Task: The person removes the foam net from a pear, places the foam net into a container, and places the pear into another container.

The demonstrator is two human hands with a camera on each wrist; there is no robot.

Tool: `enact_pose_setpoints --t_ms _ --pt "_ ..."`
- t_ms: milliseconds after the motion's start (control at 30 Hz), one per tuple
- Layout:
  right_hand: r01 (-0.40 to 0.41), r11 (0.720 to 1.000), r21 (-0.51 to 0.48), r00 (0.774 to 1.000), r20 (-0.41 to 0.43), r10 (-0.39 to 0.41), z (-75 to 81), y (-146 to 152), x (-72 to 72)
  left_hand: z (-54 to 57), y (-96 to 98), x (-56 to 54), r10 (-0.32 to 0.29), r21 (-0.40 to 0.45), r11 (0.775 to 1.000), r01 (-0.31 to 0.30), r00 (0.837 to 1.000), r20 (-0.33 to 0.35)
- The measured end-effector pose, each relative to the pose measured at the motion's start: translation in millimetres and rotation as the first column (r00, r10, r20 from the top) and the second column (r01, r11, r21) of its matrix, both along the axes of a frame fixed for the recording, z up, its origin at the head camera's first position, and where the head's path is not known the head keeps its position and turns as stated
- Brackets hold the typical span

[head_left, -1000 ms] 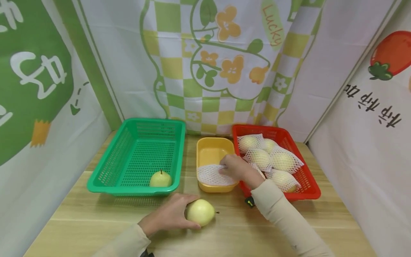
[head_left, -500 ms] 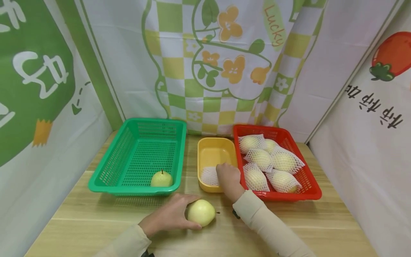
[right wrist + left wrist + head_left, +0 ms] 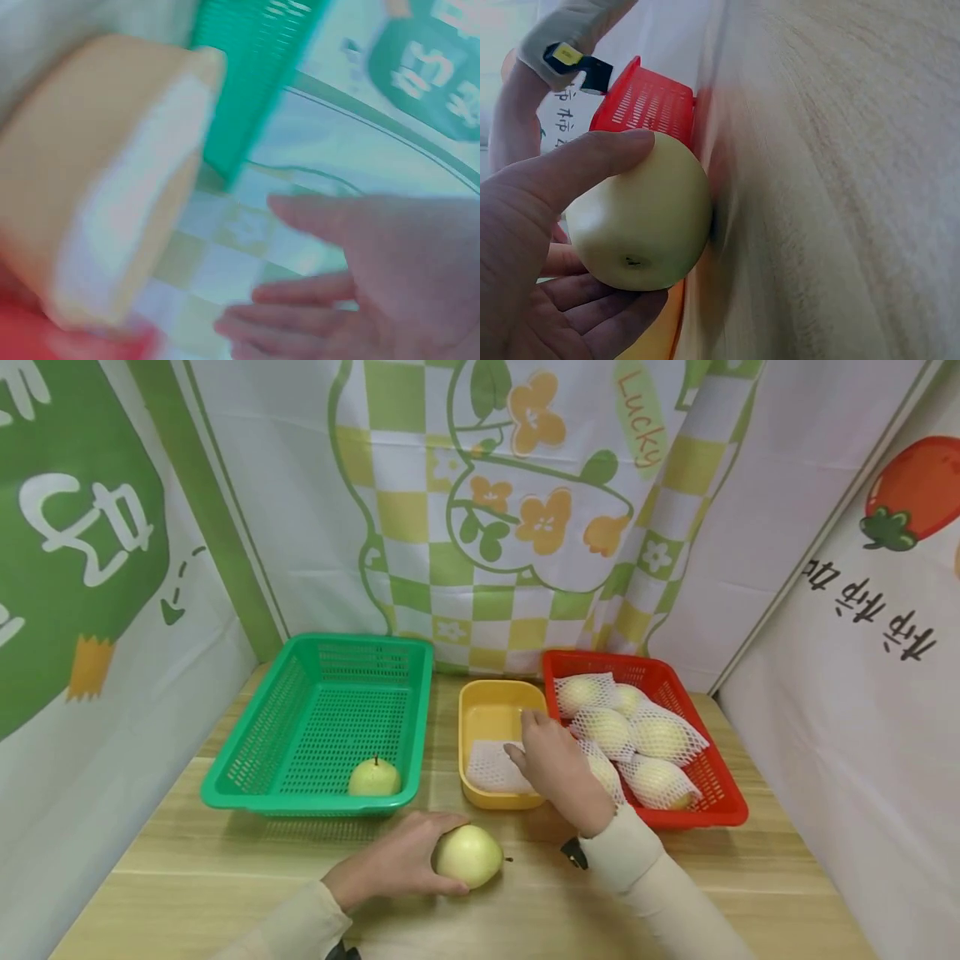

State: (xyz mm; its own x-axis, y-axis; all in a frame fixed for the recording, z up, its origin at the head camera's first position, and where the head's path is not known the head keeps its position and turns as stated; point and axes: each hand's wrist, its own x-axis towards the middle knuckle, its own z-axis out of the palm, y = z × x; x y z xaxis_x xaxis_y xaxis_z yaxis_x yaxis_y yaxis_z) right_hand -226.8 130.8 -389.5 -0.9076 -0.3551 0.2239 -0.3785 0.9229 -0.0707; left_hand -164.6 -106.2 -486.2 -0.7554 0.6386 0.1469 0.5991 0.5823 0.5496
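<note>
My left hand (image 3: 401,860) grips a bare pale-yellow pear (image 3: 471,857) lying on its side on the table, its stem pointing right. The left wrist view shows the thumb over the top of the pear (image 3: 649,217) and the fingers curled beneath. My right hand (image 3: 561,768) hovers over the right side of a small yellow tub (image 3: 498,800), its fingers apart and nothing between them. A white foam fruit net (image 3: 491,768) lies inside the tub. In the blurred right wrist view, the right hand (image 3: 397,277) is extended beside the tub.
At the left stands a green basket (image 3: 225,796) with one bare pear (image 3: 375,778) in its near corner. On the right, a red basket (image 3: 723,802) holds several net-wrapped pears (image 3: 663,735), close against the tub. Fabric walls enclose the wooden table (image 3: 187,885).
My right hand, earlier gripping the net and lowering it into the tub, has let it go and lifted up and back to the right. The left hand and pear stay put.
</note>
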Motion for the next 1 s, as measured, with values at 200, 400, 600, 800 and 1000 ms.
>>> enact_pose_setpoints --t_ms 200,400,600,800,1000 --pt "-0.085 0.995 -0.043 0.941 0.326 0.095 30.1 33.9 14.2 2.4 1.3 0.9 -0.010 -0.036 0.999 0.010 1.000 0.002" --pt "-0.133 0.991 -0.031 0.953 0.270 0.136 11.9 58.3 24.1 2.4 1.4 1.7 -0.013 -0.035 0.999 0.014 1.000 0.019" --pt "-0.221 0.975 -0.004 0.966 0.137 0.220 -24.9 77.0 29.2 3.0 1.2 2.6 -0.029 -0.036 0.999 0.030 0.999 0.022" --pt "-0.257 0.966 0.019 0.965 0.054 0.255 -53.3 84.4 29.4 5.9 0.0 4.6 -0.062 -0.082 0.995 0.064 0.998 0.025" --pt "-0.237 0.970 0.055 0.971 -0.003 0.238 -60.1 82.0 30.2 8.8 0.3 7.0 -0.077 -0.121 0.990 0.078 0.997 0.016"
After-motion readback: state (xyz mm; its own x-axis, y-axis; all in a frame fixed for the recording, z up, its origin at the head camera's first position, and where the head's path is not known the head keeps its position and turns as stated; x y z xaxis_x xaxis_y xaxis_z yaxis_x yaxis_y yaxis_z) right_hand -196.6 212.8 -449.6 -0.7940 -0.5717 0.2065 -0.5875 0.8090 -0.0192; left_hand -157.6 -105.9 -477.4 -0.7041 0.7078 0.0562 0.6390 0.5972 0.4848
